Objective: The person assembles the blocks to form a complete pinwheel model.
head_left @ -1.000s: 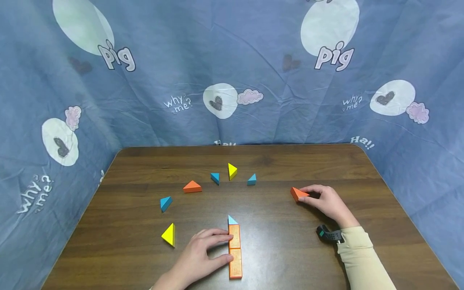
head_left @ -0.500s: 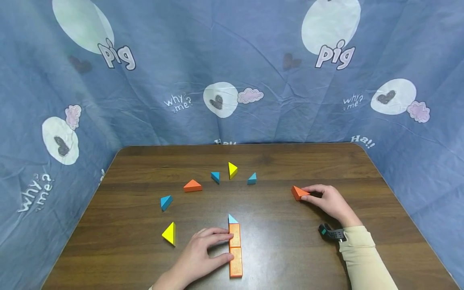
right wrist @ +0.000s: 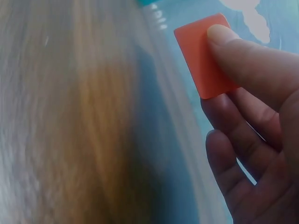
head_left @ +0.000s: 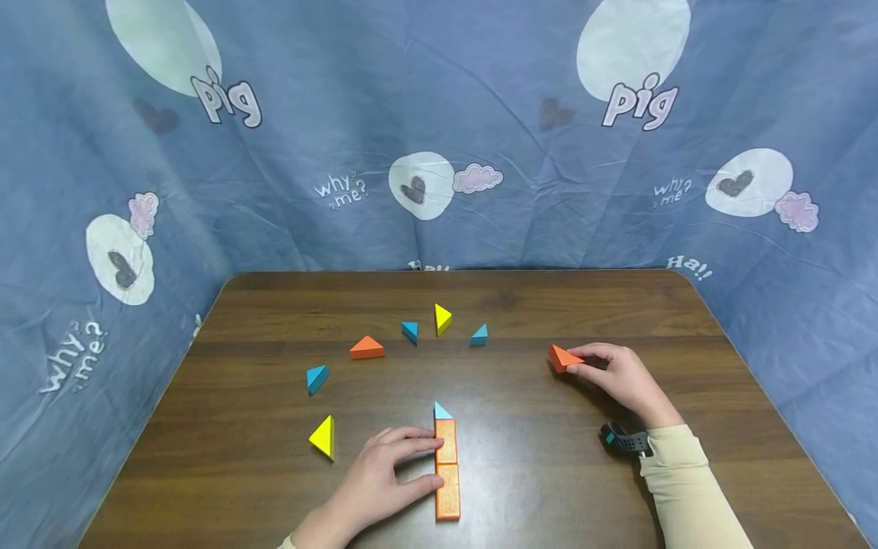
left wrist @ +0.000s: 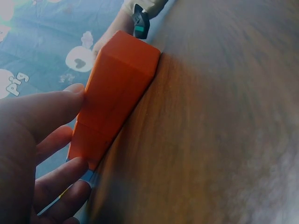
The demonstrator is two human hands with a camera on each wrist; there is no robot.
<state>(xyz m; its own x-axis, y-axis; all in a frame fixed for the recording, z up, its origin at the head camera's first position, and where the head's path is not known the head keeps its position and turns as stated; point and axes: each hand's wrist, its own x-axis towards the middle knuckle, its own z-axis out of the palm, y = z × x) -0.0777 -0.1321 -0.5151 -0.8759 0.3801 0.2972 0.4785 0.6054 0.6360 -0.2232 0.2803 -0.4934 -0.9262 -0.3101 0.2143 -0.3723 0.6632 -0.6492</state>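
In the head view, two orange rectangular blocks (head_left: 447, 465) lie end to end in a row, with a light blue triangular block (head_left: 442, 412) against the far end. My left hand (head_left: 377, 473) rests beside this row, its thumb and fingertips touching the left side. Close up in the left wrist view, the thumb lies along the orange blocks (left wrist: 110, 93) and the fingers are spread loosely. Over on the right, my right hand (head_left: 620, 381) pinches an orange triangular block (head_left: 562, 357) between thumb and fingers. The right wrist view shows the thumb on one orange face (right wrist: 198, 60) of it.
Several triangular blocks form an arc on the brown table (head_left: 535, 465): yellow (head_left: 324, 437) and blue (head_left: 317, 378) at left, orange (head_left: 366, 348), small blue (head_left: 411, 331), yellow (head_left: 442, 319) and blue (head_left: 479, 335) farther back. A blue printed cloth (head_left: 439, 114) hangs behind.
The head view has shifted slightly. My right hand has edged a little to the left with the orange triangular block in its pinch; my left hand keeps its place by the row.
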